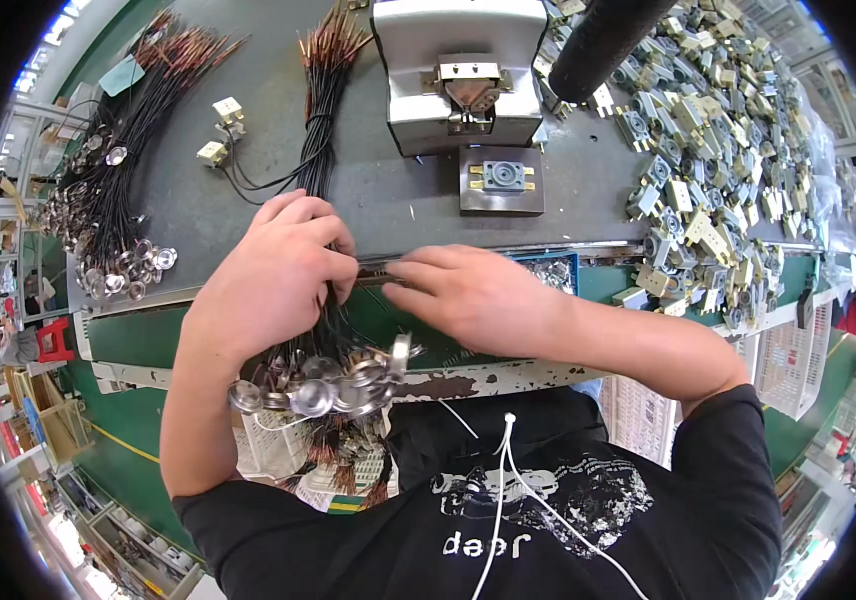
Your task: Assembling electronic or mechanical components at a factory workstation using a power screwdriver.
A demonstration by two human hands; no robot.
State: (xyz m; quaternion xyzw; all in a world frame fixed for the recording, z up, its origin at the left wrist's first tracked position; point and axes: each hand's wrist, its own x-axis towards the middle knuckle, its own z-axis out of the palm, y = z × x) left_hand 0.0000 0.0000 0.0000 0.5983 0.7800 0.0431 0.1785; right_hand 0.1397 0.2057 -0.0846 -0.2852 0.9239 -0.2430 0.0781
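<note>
A bundle of thin black wires [316, 165] with reddish-brown tips lies across the table toward me. My left hand [283, 265] is curled around it close to the table's front edge. Shiny round metal caps [323, 388] on the near wire ends hang over that edge, below my left hand. Just right of the bundle, my right hand [473, 300] is held with fingers stretched out, and nothing shows in it. Left of the bundle lie two pale connector blocks [216, 150] on looped black wire. A grey rectangular part with brass prongs [503, 176] sits on a metal block [501, 205].
A metal bench press [463, 75] stands at the far middle, with a thick black tube [608, 45] beside it. Many grey and cream plug parts [698, 160] are heaped at the right. Another wire bundle [138, 150] lies at the left. A blue tray [573, 272] holds small metal pieces.
</note>
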